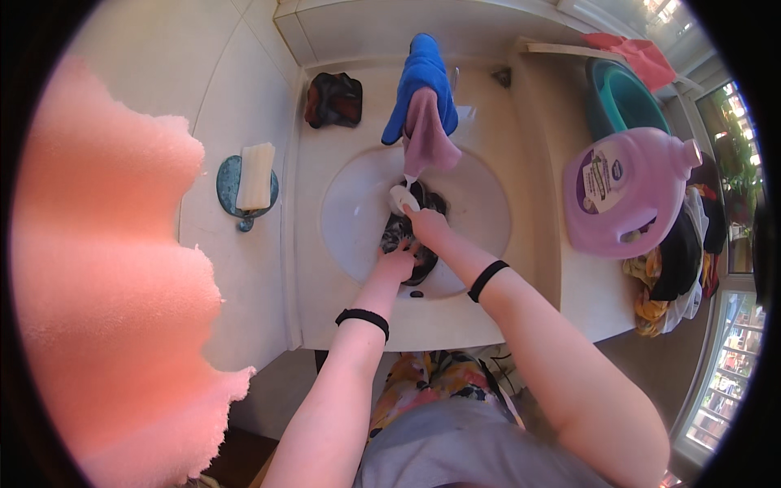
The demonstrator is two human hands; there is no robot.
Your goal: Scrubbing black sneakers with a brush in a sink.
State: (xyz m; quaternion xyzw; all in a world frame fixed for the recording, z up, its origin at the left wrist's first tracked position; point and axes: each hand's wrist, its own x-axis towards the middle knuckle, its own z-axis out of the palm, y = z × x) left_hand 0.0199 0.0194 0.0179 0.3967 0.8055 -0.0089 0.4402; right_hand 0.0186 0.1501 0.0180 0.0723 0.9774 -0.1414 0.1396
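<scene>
A wet black cloth item (421, 271), streaked with white suds, lies in the white sink basin (342, 232). My left hand (396, 262) grips its near left part, fingers curled into the dark folds. In my right hand (427, 225) is a white soap bar (402, 198), pressed against the far end of the cloth. The exact kind of the black item cannot be made out, since both hands cover much of it. Just beyond the soap, a blue cloth (423, 69) and a pink cloth (429, 130) hang over the faucet.
A dark bundled cloth (333, 99) sits at the counter's far left corner. On the left ledge, a pale bar (256, 177) rests on a teal dish (232, 183). To the right stand a purple detergent jug (630, 191), teal basins (630, 98) and piled clothes (679, 260). A pink towel (122, 268) hangs close at left.
</scene>
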